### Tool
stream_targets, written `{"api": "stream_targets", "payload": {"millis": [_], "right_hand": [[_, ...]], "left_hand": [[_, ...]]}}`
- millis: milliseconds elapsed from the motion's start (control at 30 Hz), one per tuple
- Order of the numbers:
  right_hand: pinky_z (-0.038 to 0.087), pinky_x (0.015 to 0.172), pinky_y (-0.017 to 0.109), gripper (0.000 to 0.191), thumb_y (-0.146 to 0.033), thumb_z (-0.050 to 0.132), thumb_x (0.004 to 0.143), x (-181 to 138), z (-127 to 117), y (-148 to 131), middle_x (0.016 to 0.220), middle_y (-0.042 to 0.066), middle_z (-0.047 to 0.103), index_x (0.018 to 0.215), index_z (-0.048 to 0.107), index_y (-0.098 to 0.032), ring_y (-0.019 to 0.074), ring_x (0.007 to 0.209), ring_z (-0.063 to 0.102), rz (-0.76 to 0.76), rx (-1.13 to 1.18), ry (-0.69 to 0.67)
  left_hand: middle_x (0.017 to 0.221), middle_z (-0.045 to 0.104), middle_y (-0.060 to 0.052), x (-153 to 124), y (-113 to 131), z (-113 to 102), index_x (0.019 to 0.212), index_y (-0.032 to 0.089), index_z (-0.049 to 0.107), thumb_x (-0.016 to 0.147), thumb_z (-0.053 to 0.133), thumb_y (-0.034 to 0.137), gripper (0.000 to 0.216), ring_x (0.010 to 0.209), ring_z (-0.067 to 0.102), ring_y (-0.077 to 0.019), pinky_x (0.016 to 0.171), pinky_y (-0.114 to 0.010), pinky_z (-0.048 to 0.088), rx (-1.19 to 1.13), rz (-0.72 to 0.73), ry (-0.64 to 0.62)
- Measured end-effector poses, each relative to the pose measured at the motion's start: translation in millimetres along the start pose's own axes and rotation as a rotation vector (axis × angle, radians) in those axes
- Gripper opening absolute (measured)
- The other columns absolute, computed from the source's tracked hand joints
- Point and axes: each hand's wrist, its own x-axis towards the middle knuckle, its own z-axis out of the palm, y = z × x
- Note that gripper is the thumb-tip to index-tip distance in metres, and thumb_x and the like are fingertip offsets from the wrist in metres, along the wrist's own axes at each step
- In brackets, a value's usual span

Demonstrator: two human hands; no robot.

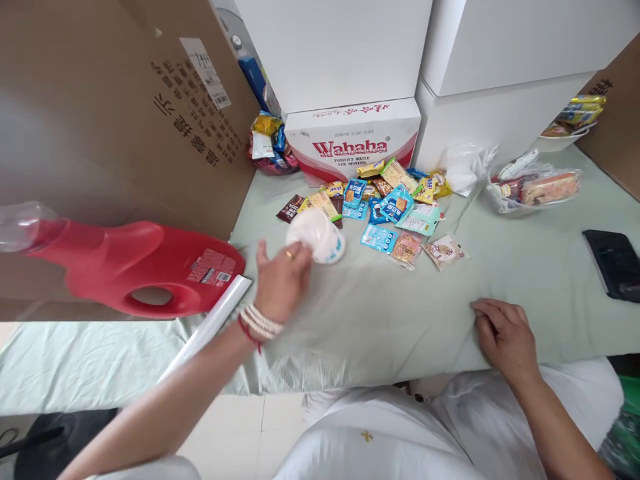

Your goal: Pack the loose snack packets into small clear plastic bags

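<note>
My left hand [284, 281], with a ring and bead bracelets, pinches the edge of a white round cup [324, 237] with blue print on its side. The cup is slightly smeared and tilted above the cloth; the little finger sticks out away from it. Just behind lie several small snack packets [395, 205] in yellow, blue and brown wrappers. My right hand [507, 337] rests at the front of the table, fingers loosely bent and holding nothing. Nearest to it are a beige snack packet [444, 252] and a pink-printed packet [407, 249].
A red detergent jug [150, 267] and a white roll [213, 327] lie at left by a cardboard box [125, 87]. A Wahaha box [353, 143] stands behind the packets. At right are a snack-filled bowl [515, 207] and a black phone [614, 263].
</note>
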Motion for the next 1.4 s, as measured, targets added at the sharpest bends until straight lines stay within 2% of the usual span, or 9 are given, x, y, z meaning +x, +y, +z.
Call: {"api": "stream_targets", "payload": {"millis": [167, 267, 367, 500, 700, 833, 1133, 1300, 1400], "right_hand": [[0.052, 0.096, 0.047, 0.028, -0.021, 0.058, 0.097, 51, -23, -82, 0.117, 0.012, 0.067, 0.123, 0.066, -0.025, 0.0281, 0.11, 0.063, -0.091, 0.186, 0.106], [0.055, 0.094, 0.041, 0.024, -0.017, 0.055, 0.098, 87, -16, -140, 0.116, 0.011, 0.07, 0.118, 0.065, -0.023, 0.0245, 0.11, 0.065, -0.461, 0.367, -0.274], [0.057, 0.083, 0.035, 0.023, -0.008, 0.055, 0.094, 119, 2, -175, 0.118, 0.014, 0.069, 0.113, 0.066, -0.016, 0.0232, 0.1, 0.068, -0.48, 0.105, -0.694], [0.056, 0.073, 0.028, 0.027, -0.006, 0.058, 0.09, 147, 13, -199, 0.126, 0.019, 0.065, 0.115, 0.067, -0.012, 0.023, 0.096, 0.07, -0.457, -0.128, -0.973], [0.056, 0.075, 0.034, 0.038, -0.013, 0.057, 0.095, 172, 16, -219, 0.116, 0.021, 0.071, 0.131, 0.06, -0.003, 0.0297, 0.103, 0.071, -0.492, -0.105, -1.262], [0.052, 0.069, 0.035, 0.031, -0.011, 0.06, 0.091, 179, 24, -219, 0.115, 0.02, 0.072, 0.12, 0.067, -0.007, 0.0319, 0.097, 0.072, -0.533, -0.115, -1.38], [0.046, 0.07, 0.027, 0.028, -0.011, 0.061, 0.082, 129, 14, -171, 0.113, 0.009, 0.065, 0.108, 0.055, -0.019, 0.0168, 0.082, 0.062, -0.258, 0.345, -0.957], [0.046, 0.056, 0.022, 0.027, -0.019, 0.07, 0.076, 103, -6, -140, 0.122, 0.004, 0.063, 0.095, 0.052, -0.024, 0.0084, 0.065, 0.054, 0.175, 0.871, -0.695], [0.05, 0.056, 0.023, 0.044, -0.026, 0.085, 0.059, 113, -17, -118, 0.103, 0.001, 0.066, 0.088, 0.053, -0.025, 0.0136, 0.073, 0.061, 0.455, 1.135, -0.312]], "left_hand": [[0.115, 0.075, -0.007, -81, 66, 11, 0.112, 0.026, 0.068, 0.094, 0.047, 0.004, 0.035, 0.128, 0.062, -0.0258, 0.122, -0.067, 0.018, -0.141, 0.367, -0.027], [0.114, 0.072, -0.01, -97, 84, 24, 0.1, 0.022, 0.069, 0.09, 0.054, 0.003, 0.026, 0.126, 0.059, -0.0283, 0.111, -0.056, 0.04, -0.181, 0.426, 0.166], [0.106, 0.07, -0.01, -99, 88, 30, 0.099, 0.02, 0.068, 0.088, 0.057, 0.003, 0.023, 0.113, 0.061, -0.0271, 0.094, -0.045, 0.052, -0.212, 0.412, 0.266], [0.105, 0.068, -0.01, -99, 82, 32, 0.104, 0.02, 0.066, 0.088, 0.058, 0.003, 0.025, 0.111, 0.061, -0.0277, 0.09, -0.045, 0.054, -0.269, 0.378, 0.3], [0.118, 0.06, -0.014, -99, 71, 45, 0.109, 0.019, 0.061, 0.089, 0.061, 0.004, 0.026, 0.129, 0.054, -0.0346, 0.096, -0.052, 0.056, -0.379, 0.356, 0.37], [0.119, 0.059, -0.014, -96, 63, 55, 0.114, 0.019, 0.058, 0.089, 0.063, 0.005, 0.029, 0.13, 0.056, -0.0339, 0.095, -0.05, 0.057, -0.446, 0.405, 0.385], [0.115, 0.071, -0.009, -97, 55, 62, 0.133, 0.024, 0.051, 0.091, 0.06, 0.009, 0.046, 0.127, 0.064, -0.0266, 0.119, -0.062, 0.034, -0.534, 0.405, 0.395], [0.108, 0.07, -0.004, -92, 54, 60, 0.136, 0.032, 0.056, 0.089, 0.058, 0.006, 0.054, 0.127, 0.062, -0.0229, 0.121, -0.058, 0.032, -0.494, 0.392, 0.465], [0.112, 0.07, -0.005, -88, 53, 56, 0.131, 0.032, 0.062, 0.085, 0.061, 0.004, 0.054, 0.134, 0.055, -0.0255, 0.122, -0.06, 0.032, -0.465, 0.379, 0.448]]}}
